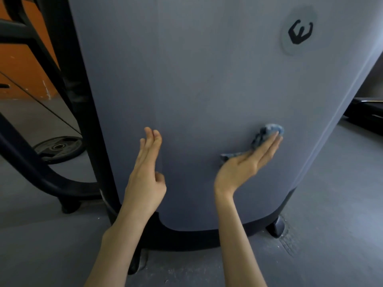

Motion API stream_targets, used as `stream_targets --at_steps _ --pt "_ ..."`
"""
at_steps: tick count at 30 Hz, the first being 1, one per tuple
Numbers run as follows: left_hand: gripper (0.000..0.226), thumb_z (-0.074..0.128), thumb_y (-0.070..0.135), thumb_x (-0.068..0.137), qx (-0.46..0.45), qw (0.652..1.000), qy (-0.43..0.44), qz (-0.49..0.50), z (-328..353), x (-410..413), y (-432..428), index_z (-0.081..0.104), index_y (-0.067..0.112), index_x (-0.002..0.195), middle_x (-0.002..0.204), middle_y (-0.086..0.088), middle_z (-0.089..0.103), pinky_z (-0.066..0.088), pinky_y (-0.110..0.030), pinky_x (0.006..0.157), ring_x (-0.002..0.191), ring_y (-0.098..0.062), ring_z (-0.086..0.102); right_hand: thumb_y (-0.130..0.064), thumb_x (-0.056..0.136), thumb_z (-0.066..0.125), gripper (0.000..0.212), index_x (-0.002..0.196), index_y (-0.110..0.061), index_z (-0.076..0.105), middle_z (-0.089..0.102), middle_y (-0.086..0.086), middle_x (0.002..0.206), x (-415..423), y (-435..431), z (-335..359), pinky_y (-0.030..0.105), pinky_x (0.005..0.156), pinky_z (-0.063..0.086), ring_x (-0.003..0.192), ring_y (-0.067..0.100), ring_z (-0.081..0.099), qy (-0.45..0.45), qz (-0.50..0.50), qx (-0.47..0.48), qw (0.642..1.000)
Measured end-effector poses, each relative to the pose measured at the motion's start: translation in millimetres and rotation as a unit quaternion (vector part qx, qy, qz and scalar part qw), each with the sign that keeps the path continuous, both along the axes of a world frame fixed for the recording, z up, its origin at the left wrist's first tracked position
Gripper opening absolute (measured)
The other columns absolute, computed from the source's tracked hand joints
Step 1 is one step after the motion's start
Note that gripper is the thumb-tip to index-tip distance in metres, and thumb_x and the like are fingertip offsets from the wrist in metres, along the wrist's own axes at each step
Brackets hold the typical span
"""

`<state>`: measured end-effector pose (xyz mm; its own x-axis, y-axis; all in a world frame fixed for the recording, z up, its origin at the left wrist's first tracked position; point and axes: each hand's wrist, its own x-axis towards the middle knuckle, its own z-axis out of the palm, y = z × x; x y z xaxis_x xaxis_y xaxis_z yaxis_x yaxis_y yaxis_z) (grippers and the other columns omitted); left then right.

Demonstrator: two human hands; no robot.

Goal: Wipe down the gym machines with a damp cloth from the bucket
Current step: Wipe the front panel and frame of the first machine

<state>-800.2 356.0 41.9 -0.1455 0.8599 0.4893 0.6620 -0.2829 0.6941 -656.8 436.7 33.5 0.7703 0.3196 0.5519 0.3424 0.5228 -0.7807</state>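
**Flat hand presses cloth to the machine's lower cover**

The right hand (246, 162) lies flat, fingers straight, pinning a crumpled blue-grey damp cloth (267, 133) against the smooth grey plastic cover of the gym machine (207, 69), at about four o'clock on the panel. A flat hand probably spreads pressure for a broad sweep. The left hand (147, 168), at seven o'clock, is relaxed with straight fingers and holds nothing, perhaps for balance; whether it touches the cover I cannot tell. A round grey badge with a black emblem (299, 31) sits at one o'clock. The cover meets a black base (186, 239) on a dusty grey floor (331, 204). A black round weight plate (59, 147) lies at nine o'clock, by the black tubular frame (68, 69). No bucket shows.
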Motion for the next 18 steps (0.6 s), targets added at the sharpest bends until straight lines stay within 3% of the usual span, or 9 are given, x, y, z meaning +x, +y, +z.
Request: stream_targets --at_steps 2,4,6,8,10,12,13,15,18 --pt "0.093 0.04 -0.021 0.085 0.005 1.0 0.0 0.003 -1 2 1 -0.002 0.04 0.141 0.146 0.034 -0.017 0.03 0.009 0.067 0.138 0.008 -0.01 0.006 0.1 0.029 0.054 0.151 -0.011 0.024 0.018 0.007 0.159 -1 -1 -33 0.022 0.119 0.016 0.145 0.01 0.017 0.073 0.001 -0.026 0.997" --pt "0.092 0.04 -0.022 0.084 0.014 1.0 -0.001 0.007 -4 5 4 0.0 0.032 0.147 0.147 0.032 -0.016 0.029 0.009 0.072 0.139 0.006 -0.01 0.006 0.1 0.028 0.054 0.151 -0.011 0.023 0.018 0.009 0.159 -8 -3 -48 0.025 0.119 0.019 0.143 0.009 0.018 0.17 0.005 -0.061 0.984" --pt "0.091 0.04 -0.024 0.083 0.021 1.0 0.005 0.007 -6 6 6 0.004 0.027 0.15 0.147 0.03 -0.016 0.027 0.009 0.075 0.139 0.004 -0.01 0.009 0.098 0.028 0.058 0.152 -0.011 0.019 0.013 0.008 0.159 -24 -5 -40 0.026 0.12 0.016 0.146 0.017 0.015 0.201 0.011 -0.077 0.976" --pt "0.091 0.04 -0.023 0.084 0.019 1.0 0.012 0.009 -7 5 6 0.004 0.026 0.15 0.147 0.03 -0.018 0.026 0.01 0.077 0.139 0.005 -0.011 0.012 0.097 0.028 0.062 0.153 -0.013 0.014 0.007 0.0 0.159 -40 -8 -28 0.023 0.12 0.009 0.147 0.016 0.008 0.104 0.013 -0.056 0.993" --pt "0.091 0.041 -0.022 0.085 0.018 1.0 0.02 0.01 -8 3 5 0.002 0.027 0.15 0.145 0.031 -0.019 0.028 0.009 0.077 0.137 0.007 -0.011 0.015 0.096 0.029 0.066 0.153 -0.014 0.012 0.005 -0.004 0.158 -45 -9 -34 0.035 0.122 0.008 0.149 0.013 0.003 -0.027 0.014 -0.034 0.999" --pt "0.091 0.041 -0.022 0.085 0.018 1.0 0.02 0.006 -8 1 4 0.002 0.028 0.15 0.145 0.032 -0.019 0.03 0.007 0.075 0.137 0.007 -0.011 0.018 0.094 0.03 0.069 0.153 -0.014 0.011 0.006 -0.002 0.16 -37 -7 -61 0.044 0.121 0.01 0.149 0.012 0.003 -0.077 0.014 -0.046 0.996" --pt "0.091 0.041 -0.022 0.085 0.019 1.0 0.022 0.004 -7 0 4 0.002 0.028 0.15 0.145 0.032 -0.018 0.029 0.008 0.075 0.138 0.006 -0.01 0.018 0.095 0.03 0.07 0.153 -0.015 0.011 0.005 -0.003 0.16 -33 -8 -80 0.045 0.121 0.013 0.148 0.011 0.005 -0.051 0.01 -0.067 0.996" --pt "0.092 0.04 -0.022 0.085 0.022 0.999 0.024 -0.002 -6 -2 3 -0.001 0.032 0.147 0.144 0.033 -0.017 0.026 0.01 0.076 0.139 0.004 -0.009 0.017 0.095 0.032 0.073 0.154 -0.019 0.009 0.006 -0.003 0.16 -25 -11 -119 0.04 0.118 0.024 0.147 0.01 0.013 0.093 0.039 -0.127 0.987" --pt "0.093 0.041 -0.021 0.086 0.019 0.999 0.028 0.0 -7 -2 3 -0.003 0.037 0.144 0.143 0.036 -0.017 0.029 0.008 0.077 0.137 0.008 -0.009 0.014 0.091 0.049 0.085 0.155 -0.021 0.005 0.009 0.001 0.158 -13 -16 -155 0.021 0.105 0.031 0.141 0.021 0.028 0.378 0.103 -0.221 0.893"
